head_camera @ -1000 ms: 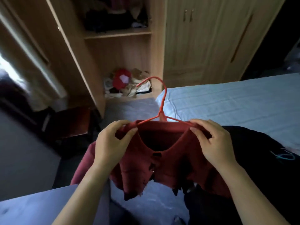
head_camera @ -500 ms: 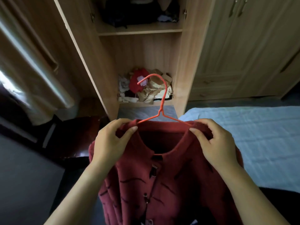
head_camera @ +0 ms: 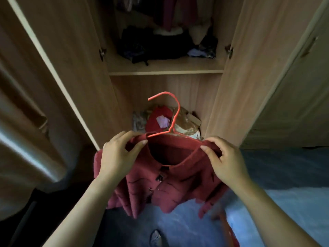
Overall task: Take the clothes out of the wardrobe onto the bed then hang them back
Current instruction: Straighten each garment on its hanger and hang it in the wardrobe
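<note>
A dark red cardigan hangs on a red wire hanger, held up in front of the open wardrobe. My left hand pinches the cardigan's left shoulder. At the other shoulder, my right hand pinches the fabric the same way. The hanger's hook points up and to the left, below the wardrobe shelf. Several garments hang at the top of the wardrobe, partly cut off by the frame.
Dark folded clothes lie on the shelf. A heap of clothes sits at the wardrobe bottom. Open doors stand at left and right. The light blue bed is at the lower right, a curtain at the left.
The cardigan has been lifted off the bed and carried left to the open wardrobe. Both hands keep the same hold on its shoulders. The view now faces the wardrobe straight on.
</note>
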Motion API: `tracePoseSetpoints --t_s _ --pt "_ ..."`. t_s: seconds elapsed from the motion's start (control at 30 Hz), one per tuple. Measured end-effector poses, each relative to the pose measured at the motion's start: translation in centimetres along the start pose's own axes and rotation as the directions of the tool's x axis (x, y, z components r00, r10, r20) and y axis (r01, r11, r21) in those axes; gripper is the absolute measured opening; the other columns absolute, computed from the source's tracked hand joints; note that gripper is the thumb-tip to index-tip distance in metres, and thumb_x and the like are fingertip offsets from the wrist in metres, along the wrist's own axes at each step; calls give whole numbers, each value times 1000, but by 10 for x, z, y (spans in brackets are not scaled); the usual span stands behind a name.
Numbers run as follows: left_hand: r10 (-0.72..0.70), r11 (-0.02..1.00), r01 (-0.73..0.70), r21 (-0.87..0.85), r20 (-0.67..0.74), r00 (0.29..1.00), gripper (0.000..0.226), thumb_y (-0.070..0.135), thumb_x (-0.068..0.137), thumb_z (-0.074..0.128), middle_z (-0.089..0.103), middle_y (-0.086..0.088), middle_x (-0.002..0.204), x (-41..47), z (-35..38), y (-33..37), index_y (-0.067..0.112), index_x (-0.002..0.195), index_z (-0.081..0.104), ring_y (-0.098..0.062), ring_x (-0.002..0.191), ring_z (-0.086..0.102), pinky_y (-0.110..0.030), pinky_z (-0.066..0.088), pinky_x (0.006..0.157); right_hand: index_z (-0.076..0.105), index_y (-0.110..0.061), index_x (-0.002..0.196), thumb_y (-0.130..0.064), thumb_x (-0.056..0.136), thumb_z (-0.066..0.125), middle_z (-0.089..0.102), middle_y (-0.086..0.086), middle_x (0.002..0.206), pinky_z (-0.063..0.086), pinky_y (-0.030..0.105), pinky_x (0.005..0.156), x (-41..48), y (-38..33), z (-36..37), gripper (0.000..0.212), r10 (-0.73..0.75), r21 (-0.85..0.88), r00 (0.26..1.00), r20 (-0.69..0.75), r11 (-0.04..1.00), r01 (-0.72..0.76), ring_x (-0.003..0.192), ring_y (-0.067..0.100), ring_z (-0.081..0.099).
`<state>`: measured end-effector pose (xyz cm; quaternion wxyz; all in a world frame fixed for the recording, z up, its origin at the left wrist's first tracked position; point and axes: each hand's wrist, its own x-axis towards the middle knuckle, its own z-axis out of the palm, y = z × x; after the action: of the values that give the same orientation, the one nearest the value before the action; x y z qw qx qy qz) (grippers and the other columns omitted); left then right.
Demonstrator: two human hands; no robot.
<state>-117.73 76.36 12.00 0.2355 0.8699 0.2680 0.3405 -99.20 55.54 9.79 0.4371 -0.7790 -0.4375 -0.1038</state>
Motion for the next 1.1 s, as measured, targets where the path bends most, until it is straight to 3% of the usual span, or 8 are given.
tracePoseSetpoints --t_s 0.13,0.33,0.5,0.63,0.7,0.83,0.97,1.1 --pt "149 989 -149 5 -44 988 37 57 80 49 64 13 88 142 14 -10 30 97 67 -10 86 61 -35 50 77 67 -17 97 -45 83 53 61 -19 90 35 -2 78 123 19 20 35 2 24 987 -158 1000 2 87 -5 56" --pt "280 960 -281 11 -132 951 39 58 82 46 64 8 91 336 56 -7 29 99 65 -17 91 60 -44 49 79 68 -15 100 -36 83 61 70 -5 95 47 23 79 300 57 28 28 -84 -66 939 -333 996 65 88 10 64" --pt "377 922 -387 -9 -206 903 37 59 80 45 63 11 93 490 89 15 33 100 64 -9 82 59 -33 49 75 67 -21 100 -41 84 57 69 -7 96 47 26 75 453 94 10 28 -235 -231 880 -413 961 148 86 12 64" --pt "458 879 -477 -10 -261 850 30 56 81 49 65 14 94 609 107 56 36 98 63 -7 86 60 -32 49 77 65 -24 98 -40 84 55 67 -9 89 45 28 66 568 117 -24 23 -317 -319 820 -477 932 174 79 16 64" --pt "512 847 -531 8 -279 813 30 56 81 50 66 14 95 661 112 82 35 97 64 -6 88 61 -32 49 78 63 -25 98 -40 85 53 62 -10 84 42 26 64 617 124 -45 23 -340 -352 782 -523 921 165 75 19 61" --pt "637 759 -649 51 -263 724 34 59 81 48 68 15 92 749 114 130 34 97 64 -6 89 62 -35 50 79 54 -36 102 -58 79 46 64 -2 76 51 37 68 689 136 -91 33 -334 -324 727 -600 932 162 66 24 59" --pt "739 668 -728 153 -251 625 45 64 82 35 60 8 92 821 111 162 33 102 62 -12 90 56 -39 49 80 54 -55 86 -84 67 42 64 3 71 53 45 70 728 150 -119 37 -314 -300 672 -670 943 141 67 25 62" --pt "749 650 -688 323 -426 507 39 52 82 54 51 -3 123 881 111 189 26 111 62 -24 118 44 -44 40 96 51 -61 85 -88 65 36 61 -12 71 53 44 73 746 160 -127 37 -298 -291 623 -723 950 118 71 23 63"
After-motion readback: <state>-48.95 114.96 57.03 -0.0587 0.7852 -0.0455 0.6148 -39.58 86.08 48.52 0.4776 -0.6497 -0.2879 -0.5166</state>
